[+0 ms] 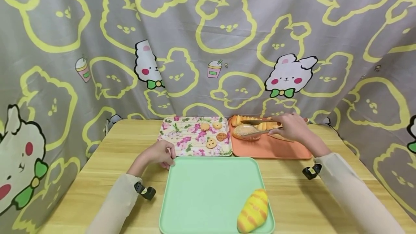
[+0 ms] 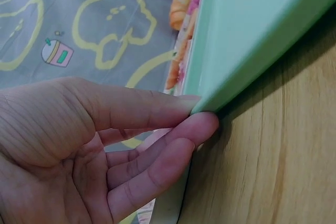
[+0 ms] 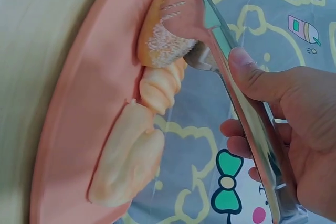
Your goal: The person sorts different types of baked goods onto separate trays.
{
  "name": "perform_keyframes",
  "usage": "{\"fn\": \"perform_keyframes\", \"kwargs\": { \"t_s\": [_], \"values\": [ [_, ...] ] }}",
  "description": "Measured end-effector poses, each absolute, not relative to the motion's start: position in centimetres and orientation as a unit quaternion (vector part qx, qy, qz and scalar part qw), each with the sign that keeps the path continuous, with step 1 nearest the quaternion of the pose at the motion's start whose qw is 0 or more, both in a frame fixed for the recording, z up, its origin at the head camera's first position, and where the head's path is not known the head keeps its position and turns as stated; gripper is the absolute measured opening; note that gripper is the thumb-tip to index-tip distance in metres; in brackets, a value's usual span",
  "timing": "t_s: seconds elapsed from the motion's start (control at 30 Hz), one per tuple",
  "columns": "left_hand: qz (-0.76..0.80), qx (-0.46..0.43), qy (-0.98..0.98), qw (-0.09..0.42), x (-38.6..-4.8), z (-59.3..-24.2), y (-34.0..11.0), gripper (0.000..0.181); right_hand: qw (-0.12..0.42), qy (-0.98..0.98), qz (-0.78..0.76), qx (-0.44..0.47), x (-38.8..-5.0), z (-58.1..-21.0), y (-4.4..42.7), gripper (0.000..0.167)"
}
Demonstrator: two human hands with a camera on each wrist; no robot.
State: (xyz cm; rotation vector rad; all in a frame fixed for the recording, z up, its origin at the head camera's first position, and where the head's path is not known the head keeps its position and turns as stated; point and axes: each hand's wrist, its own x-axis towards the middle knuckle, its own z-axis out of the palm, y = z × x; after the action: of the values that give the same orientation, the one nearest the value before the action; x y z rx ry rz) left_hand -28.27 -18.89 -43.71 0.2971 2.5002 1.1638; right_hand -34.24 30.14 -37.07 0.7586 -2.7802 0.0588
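Observation:
My left hand (image 1: 160, 153) pinches the far left corner of a light green tray (image 1: 211, 190) between thumb and forefinger, as the left wrist view shows. On that tray's near right corner lies a yellow-orange striped bread (image 1: 253, 211). Over the orange tray (image 1: 276, 151), my right hand (image 1: 294, 127) grips metal tongs (image 3: 247, 103). The tongs' two ends lie on either side of an oval bun (image 3: 163, 35) with white sprinkles. Whether they press on it I cannot tell. Beside it are a twisted bread (image 3: 160, 90) and a pale folded bread (image 3: 128, 153).
A flower-patterned tray (image 1: 182, 142) with several cookies (image 1: 211, 143) stands left of the orange tray, behind the green one. All the trays sit on a wooden table (image 1: 113, 143). A grey patterned curtain (image 1: 182, 93) hangs behind and along the sides.

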Motion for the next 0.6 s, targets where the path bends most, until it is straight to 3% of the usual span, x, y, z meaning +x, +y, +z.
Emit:
{"fn": "perform_keyframes", "kwargs": {
  "t_s": [0.3, 0.6],
  "values": [
    [0.413, 0.119, 0.88, 0.201, -28.2, -43.6, -19.3, 0.014, 0.104, -0.959, 0.076, 0.252, -33.2, -35.9, 30.3, 0.054],
    [0.412, 0.135, 0.877, 0.208, -28.3, -43.0, -19.5, 0.019, 0.003, -0.931, 0.198, 0.308, -31.9, -34.3, 30.0, 0.052]
  ]
}}
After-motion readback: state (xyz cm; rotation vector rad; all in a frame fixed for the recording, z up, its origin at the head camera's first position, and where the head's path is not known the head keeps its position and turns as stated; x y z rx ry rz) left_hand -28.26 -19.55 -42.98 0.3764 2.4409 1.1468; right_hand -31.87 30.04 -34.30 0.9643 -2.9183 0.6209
